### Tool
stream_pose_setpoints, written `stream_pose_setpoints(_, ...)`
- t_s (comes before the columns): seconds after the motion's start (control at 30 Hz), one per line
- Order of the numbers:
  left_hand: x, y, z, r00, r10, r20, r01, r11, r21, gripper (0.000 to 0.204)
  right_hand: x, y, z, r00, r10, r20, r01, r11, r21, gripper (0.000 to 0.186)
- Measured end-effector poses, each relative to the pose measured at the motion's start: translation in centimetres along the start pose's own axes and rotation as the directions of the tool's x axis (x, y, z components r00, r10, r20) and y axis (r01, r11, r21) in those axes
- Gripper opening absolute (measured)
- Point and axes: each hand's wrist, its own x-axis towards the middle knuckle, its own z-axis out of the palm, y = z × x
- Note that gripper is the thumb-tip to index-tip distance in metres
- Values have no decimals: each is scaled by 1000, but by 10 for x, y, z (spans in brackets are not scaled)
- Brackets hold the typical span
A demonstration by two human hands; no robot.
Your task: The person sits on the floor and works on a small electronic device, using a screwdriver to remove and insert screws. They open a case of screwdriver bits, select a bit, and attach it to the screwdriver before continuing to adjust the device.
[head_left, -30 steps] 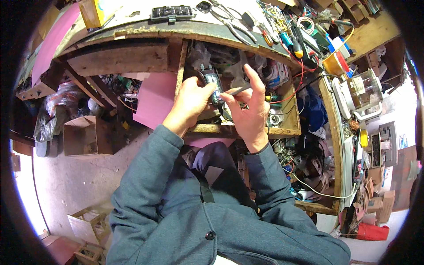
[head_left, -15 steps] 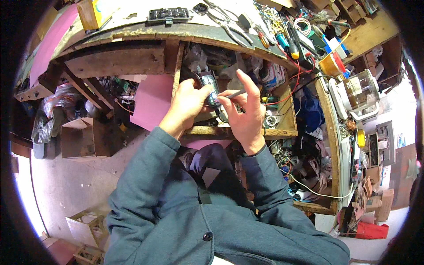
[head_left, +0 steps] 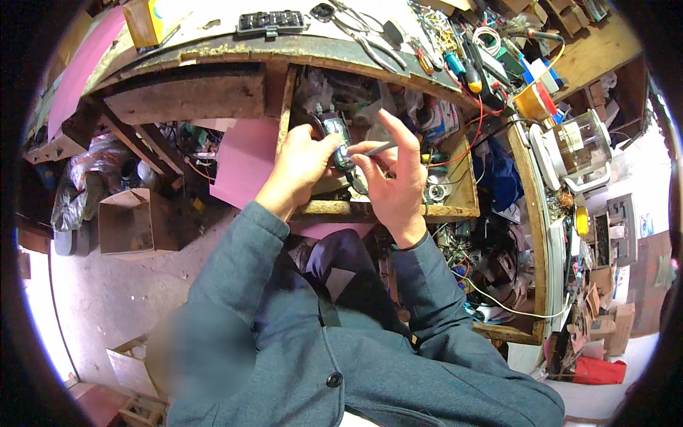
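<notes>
My left hand (head_left: 302,158) grips a small dark device (head_left: 336,132), its thumb lying along the side. Two short pale prongs stick out of the device's far end, and its upper face looks like a greenish board with fine parts too small to tell. Between thumb and fingers my right hand (head_left: 395,174) pinches a slim grey rod-shaped tool (head_left: 380,148), the index finger raised. The tool's near end points at the lower part of the device; whether they touch I cannot tell. Both hands are over an open wooden drawer (head_left: 398,212) filled with plastic bags and small parts.
On the bench (head_left: 206,53) behind the drawer lie pliers (head_left: 380,53), a black compartment box (head_left: 271,23) and screwdrivers (head_left: 425,60). Red wires run down the drawer's right side. A clear-walled appliance (head_left: 578,146) stands at right. A cardboard box (head_left: 131,220) is on the floor at left.
The device and both hands have barely shifted. My right hand's fingers and the tool have turned slightly; the grip of both hands stays the same.
</notes>
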Motion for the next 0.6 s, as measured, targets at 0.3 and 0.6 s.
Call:
stream_pose_setpoints(0.3,0,-4,0,1000,-3,20,3,1000,-1,26,-2,1,-5,999,11,40,-12,1000,16,77)
stream_pose_setpoints(0.6,3,-6,-2,999,13,38,-13,1000,-2,26,1,1,-4,998,-53,34,52,999,16,70)
